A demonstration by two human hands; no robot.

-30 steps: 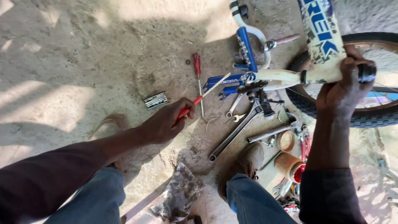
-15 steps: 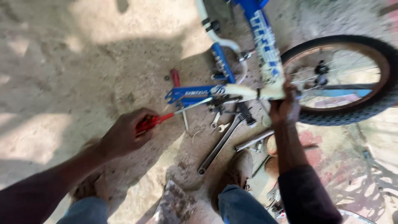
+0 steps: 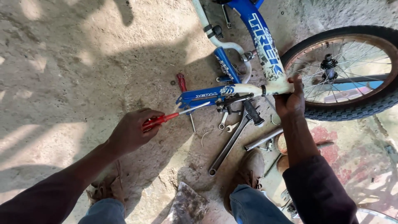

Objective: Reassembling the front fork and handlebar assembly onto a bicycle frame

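Head view: the left hand (image 3: 132, 132) is gripping a red-handled screwdriver (image 3: 172, 117), fingers closed round the handle, its metal tip touching the blue and white bicycle frame (image 3: 232, 88) lying on the dusty concrete floor (image 3: 62, 62). The right hand (image 3: 291, 98) is clasping the frame's white tube beside the spoked rear wheel (image 3: 348, 72). A long grey wrench (image 3: 229, 145) is lying below the frame.

outdoor repair spot – bare dirt ground (image 3: 83, 62), scattered wrenches (image 3: 230, 143), bicycle frame (image 3: 265, 54) lying down

Two red-handled screwdrivers (image 3: 166, 119), one bicycle wheel (image 3: 344, 72), two brown shoes (image 3: 248, 172).
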